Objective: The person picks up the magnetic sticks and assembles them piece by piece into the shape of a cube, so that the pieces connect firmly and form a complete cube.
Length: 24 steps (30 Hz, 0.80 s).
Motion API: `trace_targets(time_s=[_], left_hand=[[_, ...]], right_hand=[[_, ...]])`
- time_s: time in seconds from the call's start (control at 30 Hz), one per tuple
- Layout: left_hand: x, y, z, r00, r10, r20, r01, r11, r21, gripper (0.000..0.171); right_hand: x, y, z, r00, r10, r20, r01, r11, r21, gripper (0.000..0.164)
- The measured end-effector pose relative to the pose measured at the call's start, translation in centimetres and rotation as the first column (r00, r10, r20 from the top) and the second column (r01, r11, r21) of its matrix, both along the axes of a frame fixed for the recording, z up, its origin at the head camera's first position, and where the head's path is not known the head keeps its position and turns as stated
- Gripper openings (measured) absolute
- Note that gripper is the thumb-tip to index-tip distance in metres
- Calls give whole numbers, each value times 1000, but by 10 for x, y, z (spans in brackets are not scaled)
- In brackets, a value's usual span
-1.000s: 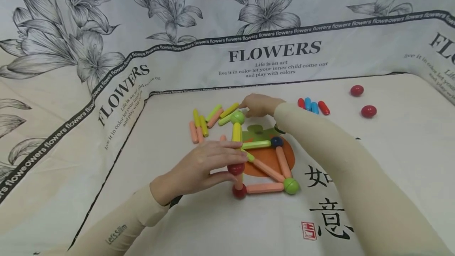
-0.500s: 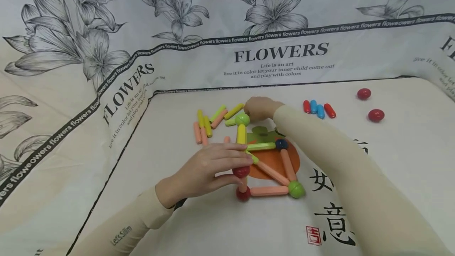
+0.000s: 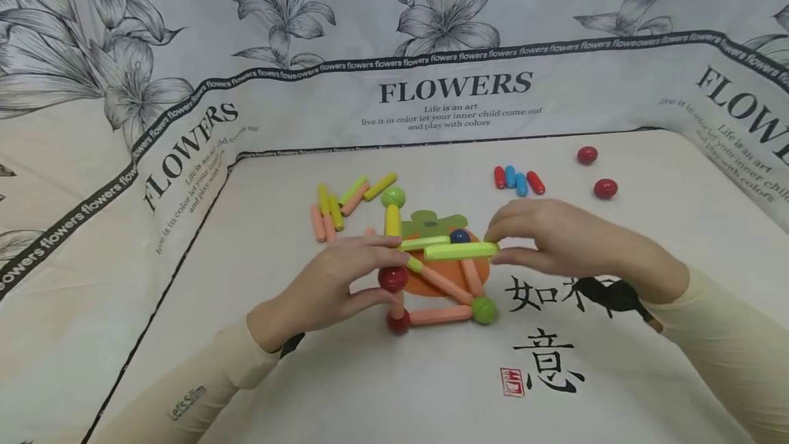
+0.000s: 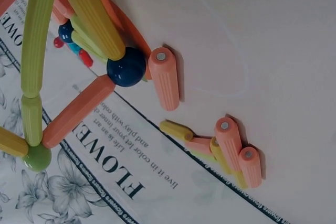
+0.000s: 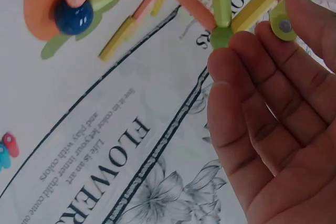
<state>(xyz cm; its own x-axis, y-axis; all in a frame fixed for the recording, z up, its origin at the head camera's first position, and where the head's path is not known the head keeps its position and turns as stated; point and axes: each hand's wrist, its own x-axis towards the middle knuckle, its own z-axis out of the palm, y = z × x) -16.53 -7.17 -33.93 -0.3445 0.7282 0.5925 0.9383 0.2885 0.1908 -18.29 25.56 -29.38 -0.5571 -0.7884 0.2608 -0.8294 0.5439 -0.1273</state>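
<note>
My right hand (image 3: 536, 235) pinches a light green magnetic stick (image 3: 461, 251) between thumb and fingers. Its magnet end (image 5: 284, 26) faces the right wrist view. At the left of a magnetic stick-and-ball frame, my left hand (image 3: 335, 278) grips the frame around an upper red ball (image 3: 392, 279), fingers above and thumb below. The frame has a lower red ball (image 3: 398, 321), a green ball (image 3: 483, 310) at its front right corner and a dark blue ball (image 3: 459, 236) behind. Another green ball (image 3: 392, 197) tops a yellow stick (image 3: 392, 220). The left hand hides part of the frame's left side.
Loose yellow, green and pink sticks (image 3: 335, 211) lie behind the left hand. Several short red and blue sticks (image 3: 521, 184) lie farther back right, beside two red balls (image 3: 605, 188). The white cloth (image 3: 431, 389) carries printed characters and an orange-and-green print under the frame.
My right hand has taken the light green stick from behind the frame's far green ball and brought it right and nearer, over the frame. My left hand keeps its hold.
</note>
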Motion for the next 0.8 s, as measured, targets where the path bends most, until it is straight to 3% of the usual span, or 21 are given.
trace_targets(time_s=[0.1,0.27,0.4,0.53,0.67,0.8], left_hand=[[1,2,-1,1000,-2,-2,2,1000,2,48],[1,3,-4,1000,-16,-23,16,1000,-3,49],[3,5,0,1000,-7,-29,7,1000,-25,51],[7,18,9,997,68,-25,-70,993,-100,53],[10,34,16,988,152,-36,-156,974,-164,39],[13,41,16,981,191,-23,-192,969,-152,25]], right_hand=[[17,-6,-5,998,30,-51,-31,999,-14,22],[21,-15,-9,997,26,-69,-27,999,-17,22],[22,-15,-11,998,23,-67,-25,999,-28,23],[23,-15,-15,995,48,-88,-54,996,-73,21],[21,-15,-21,993,80,-84,-91,986,-140,24],[10,-4,-23,998,50,39,-42,982,-185,21]])
